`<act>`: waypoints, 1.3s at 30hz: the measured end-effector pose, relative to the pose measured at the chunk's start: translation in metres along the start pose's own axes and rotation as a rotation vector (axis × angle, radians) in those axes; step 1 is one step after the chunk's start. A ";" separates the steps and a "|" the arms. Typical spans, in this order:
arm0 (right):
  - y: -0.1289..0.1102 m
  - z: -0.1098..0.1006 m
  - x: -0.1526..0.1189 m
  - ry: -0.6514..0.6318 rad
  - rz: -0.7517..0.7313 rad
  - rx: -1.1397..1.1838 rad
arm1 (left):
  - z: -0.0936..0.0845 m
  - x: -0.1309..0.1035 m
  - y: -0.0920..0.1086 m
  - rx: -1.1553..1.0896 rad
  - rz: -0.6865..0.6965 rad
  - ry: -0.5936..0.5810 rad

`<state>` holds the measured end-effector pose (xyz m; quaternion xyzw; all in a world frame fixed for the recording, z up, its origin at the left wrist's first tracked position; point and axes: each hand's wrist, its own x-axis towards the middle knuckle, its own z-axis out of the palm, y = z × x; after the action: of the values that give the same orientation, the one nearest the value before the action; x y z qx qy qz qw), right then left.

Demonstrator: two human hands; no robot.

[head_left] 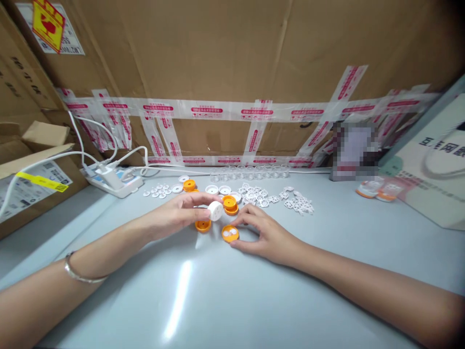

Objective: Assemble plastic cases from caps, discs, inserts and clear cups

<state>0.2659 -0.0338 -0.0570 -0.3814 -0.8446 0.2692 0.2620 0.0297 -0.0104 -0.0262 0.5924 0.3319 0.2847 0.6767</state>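
My left hand (181, 213) pinches a white round part (215, 211) between thumb and fingers, tilted above the table. To its right, my right hand (259, 231) grips the edge of an orange round cup (230, 233) with small white pieces inside; the cup is at the table surface. Another orange cup (203, 226) lies just below my left fingers. Behind my hands are stacked orange parts (229, 202), a further orange part (189, 184) and white rings (224, 190).
Small clear-white pieces (159, 191) lie at the left, white lattice pieces (300, 202) at the right. Clear cups (250, 172) line the back near a cardboard box (218, 58). A power strip (116, 182) stands left; orange-and-clear items (370, 188) sit right.
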 end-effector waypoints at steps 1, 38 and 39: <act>0.000 0.000 0.000 0.001 0.000 0.004 | 0.002 0.000 -0.001 0.065 -0.005 -0.023; 0.002 0.001 0.002 0.028 -0.036 -0.013 | 0.034 -0.002 -0.010 1.044 0.472 -0.101; 0.002 0.001 0.002 0.030 -0.033 -0.011 | 0.034 -0.002 -0.011 1.048 0.480 -0.105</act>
<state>0.2650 -0.0309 -0.0587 -0.3727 -0.8483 0.2542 0.2771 0.0556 -0.0341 -0.0340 0.9205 0.2508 0.1981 0.2248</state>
